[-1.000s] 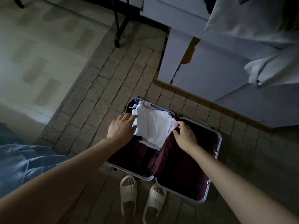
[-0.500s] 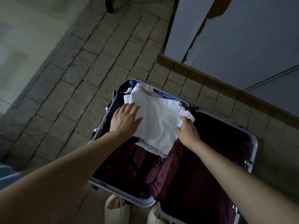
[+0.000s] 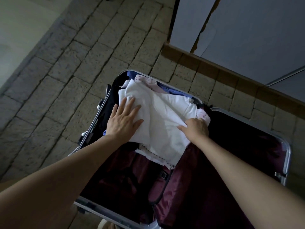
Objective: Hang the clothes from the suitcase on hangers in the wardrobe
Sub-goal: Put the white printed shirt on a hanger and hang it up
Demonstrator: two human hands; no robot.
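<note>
In the open suitcase (image 3: 288, 156), the white garment (image 3: 165, 116) is pressed by the spread left hand (image 3: 123, 120); its far edge is pinched by the right hand (image 3: 195, 128).

The top garment (image 3: 165, 116) is plain white, over pale pink cloth (image 3: 203, 115) with purple dots. The suitcase (image 3: 288, 156) has a silver rim and maroon lining (image 3: 206, 195); the floor (image 3: 99, 52) is beige brick.
</note>
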